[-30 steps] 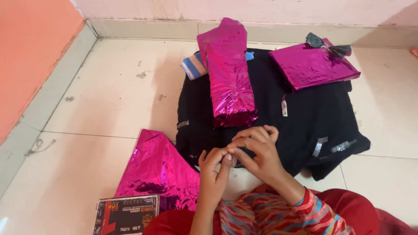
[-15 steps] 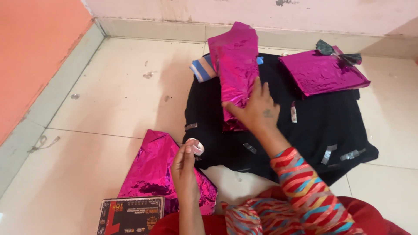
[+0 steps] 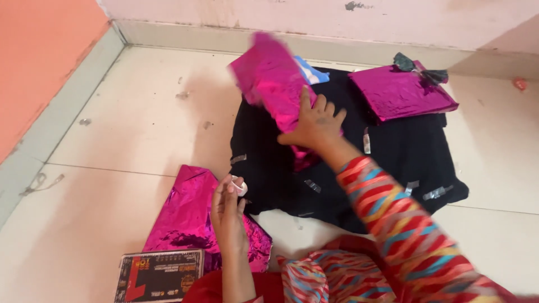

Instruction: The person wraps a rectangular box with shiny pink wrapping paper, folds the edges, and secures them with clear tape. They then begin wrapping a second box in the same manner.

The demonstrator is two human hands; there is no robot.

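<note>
My right hand (image 3: 313, 123) presses on a long parcel wrapped in shiny magenta foil (image 3: 268, 78), which lies slanted on a black cloth (image 3: 393, 151) spread on the floor. The parcel's far end is blurred. My left hand (image 3: 227, 210) is raised near the cloth's front left edge and holds a small roll of clear tape (image 3: 240, 185) in its fingertips. A blue and white striped thing (image 3: 307, 72) peeks out from behind the parcel.
A flat magenta-wrapped packet (image 3: 400, 92) with a dark bow (image 3: 415, 66) lies at the cloth's far right. Loose magenta foil (image 3: 191, 219) and a dark printed box (image 3: 158, 276) lie near my left knee. Several tape strips stick to the cloth. Walls close off the back and left.
My hands parted from each other. The right hand reached out to the long parcel and swung its far end leftward. The left hand stayed near me with the tape roll.
</note>
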